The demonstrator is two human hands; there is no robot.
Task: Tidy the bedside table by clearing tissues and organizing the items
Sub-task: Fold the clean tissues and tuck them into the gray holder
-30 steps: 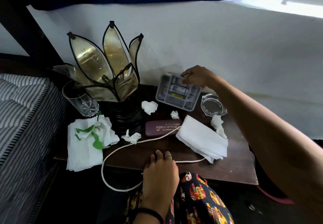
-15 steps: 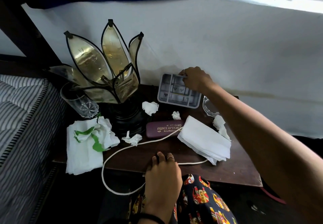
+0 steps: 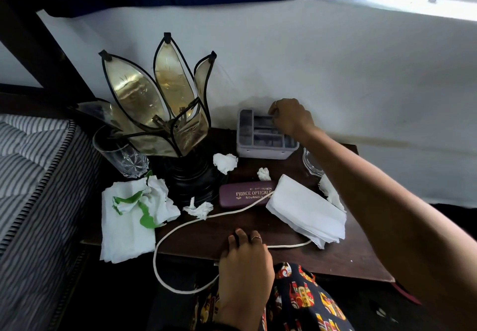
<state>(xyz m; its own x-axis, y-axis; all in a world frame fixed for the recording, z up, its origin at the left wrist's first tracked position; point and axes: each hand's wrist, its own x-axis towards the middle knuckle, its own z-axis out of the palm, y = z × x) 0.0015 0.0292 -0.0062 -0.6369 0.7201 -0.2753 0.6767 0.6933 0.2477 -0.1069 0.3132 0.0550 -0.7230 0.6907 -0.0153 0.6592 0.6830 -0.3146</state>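
dark worktop (image 3: 343, 258), tissues scattered. right hand (image 3: 290, 118) grips grey organiser (image 3: 263, 137), apparently; seat it flat against wall. left hand (image 3: 245, 261) released.

Dim scene, bright upper-right daylight, wide-angle distortion

Head-worn camera looks forward and steeply down, close over the bedside table (image 3: 361, 261) against the wall (image 3: 335, 72).

Bare forearms; ring on left hand (image 3: 245, 261); patterned dark garment (image 3: 304, 302).
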